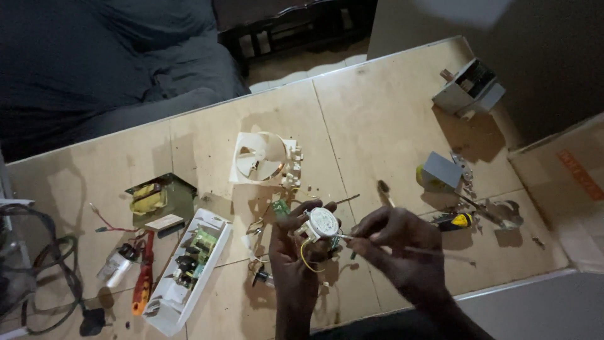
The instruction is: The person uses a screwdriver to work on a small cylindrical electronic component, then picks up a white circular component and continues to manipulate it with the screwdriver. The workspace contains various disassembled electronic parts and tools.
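Small round white motor with a yellow wire loop (321, 223), gripped in the left hand (296, 249), fingers curled shut around it, above the worktop's near edge. Thin metal tool (345, 237) pinched tight in the right hand (393, 242), tip touching the motor. White fan housing (263, 158) just beyond; long white circuit tray (185, 271) leftward. Bare plywood worktop (377, 119) toward the far edge.
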